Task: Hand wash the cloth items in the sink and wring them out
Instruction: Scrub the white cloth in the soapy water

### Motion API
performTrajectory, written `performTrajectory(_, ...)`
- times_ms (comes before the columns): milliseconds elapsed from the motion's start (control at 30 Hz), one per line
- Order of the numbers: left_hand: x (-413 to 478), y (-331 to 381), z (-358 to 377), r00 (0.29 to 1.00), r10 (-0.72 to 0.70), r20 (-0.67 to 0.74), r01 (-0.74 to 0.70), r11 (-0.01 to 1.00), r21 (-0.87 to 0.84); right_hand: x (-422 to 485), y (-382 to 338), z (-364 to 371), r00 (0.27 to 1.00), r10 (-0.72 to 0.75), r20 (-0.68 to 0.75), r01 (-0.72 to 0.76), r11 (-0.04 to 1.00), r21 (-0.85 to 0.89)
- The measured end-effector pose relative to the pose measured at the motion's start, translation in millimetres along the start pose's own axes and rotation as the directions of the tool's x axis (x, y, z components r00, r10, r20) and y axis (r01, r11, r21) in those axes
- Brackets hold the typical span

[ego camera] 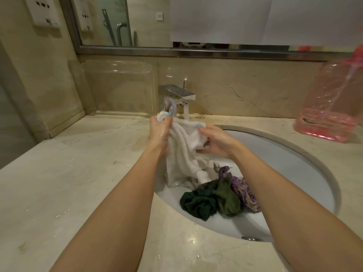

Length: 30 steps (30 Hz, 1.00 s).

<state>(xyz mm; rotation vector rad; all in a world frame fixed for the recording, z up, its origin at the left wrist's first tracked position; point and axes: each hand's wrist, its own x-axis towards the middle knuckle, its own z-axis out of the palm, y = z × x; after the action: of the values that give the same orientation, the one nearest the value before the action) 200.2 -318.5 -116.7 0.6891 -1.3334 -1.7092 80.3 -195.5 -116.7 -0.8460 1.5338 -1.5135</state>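
A wet white towel (181, 152) hangs over the left side of the oval white sink (294, 158). My left hand (159, 130) grips its upper left corner, bunched in the fingers. My right hand (214, 140) holds the towel's upper right part. Water runs from the chrome tap (181, 95) onto the towel's top edge between my hands. In the sink bowl below lie a dark green cloth (198, 201), an olive green cloth (227, 199) and a purple patterned cloth (245, 191), all crumpled and touching each other.
The sink is set in a wet beige marble counter (78, 173). A clear plastic tray (119, 87) leans against the back wall on the left. A pink see-through bottle (332, 103) stands at the right. A mirror (196, 22) runs above the backsplash.
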Motion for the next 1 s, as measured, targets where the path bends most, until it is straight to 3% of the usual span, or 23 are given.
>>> performTrajectory(67, -1.5, -1.6, 7.1, 1.0, 0.024, 0.009, -0.024, 1.0, 0.006, 4.8, -5.5, 14.1, 0.995, -0.08, -0.062, 0.082, 0.996, 0.029)
performTrajectory(233, -10.9, -3.8, 22.4, 0.977, 0.204, 0.065, -0.214, 0.927, 0.307, 11.1, -3.0, 53.4, 0.971, -0.134, -0.198, 0.084, 0.967, -0.24)
performTrajectory(367, -8.0, -4.5, 16.5, 0.977, 0.213, -0.03, -0.174, 0.864, 0.473, 8.6, -11.0, 75.6, 0.885, -0.389, -0.256, 0.296, 0.894, -0.335)
performTrajectory(433, -15.5, -2.7, 22.1, 0.971, 0.236, 0.034, -0.218, 0.823, 0.524, 15.5, -10.5, 69.8, 0.834, -0.413, -0.367, 0.258, 0.879, -0.402)
performTrajectory(533, -42.2, 1.6, 44.2, 0.943, 0.248, 0.222, -0.327, 0.811, 0.486, 24.3, -6.1, 43.7, 0.769, -0.298, -0.565, 0.096, 0.928, -0.359)
performTrajectory(600, -49.8, 2.7, 56.1, 0.932, 0.248, 0.264, -0.341, 0.847, 0.409, 18.1, -7.2, 36.4, 0.699, -0.303, -0.648, 0.152, 0.948, -0.28)
performTrajectory(667, -42.9, 3.1, 57.5, 0.949, 0.232, 0.215, -0.297, 0.888, 0.352, 9.5, -9.5, 43.9, 0.638, -0.404, -0.655, 0.264, 0.914, -0.307)
performTrajectory(767, -14.3, -2.5, 39.0, 0.993, 0.104, 0.053, -0.116, 0.927, 0.356, -3.0, -10.4, 71.5, 0.691, -0.535, -0.486, 0.393, 0.842, -0.369)
performTrajectory(833, -3.9, -8.4, 24.3, 0.999, 0.03, 0.016, -0.033, 0.936, 0.349, -1.7, -6.6, 81.3, 0.737, -0.569, -0.365, 0.421, 0.809, -0.411)
performTrajectory(900, -5.3, -9.9, 19.1, 0.998, 0.046, 0.051, -0.059, 0.956, 0.287, 5.4, -5.4, 77.0, 0.764, -0.539, -0.355, 0.366, 0.815, -0.448)
performTrajectory(1000, -19.3, -5.1, 26.4, 0.971, 0.129, 0.2, -0.175, 0.957, 0.231, 13.7, -7.9, 51.2, 0.756, -0.454, -0.471, 0.174, 0.834, -0.524)
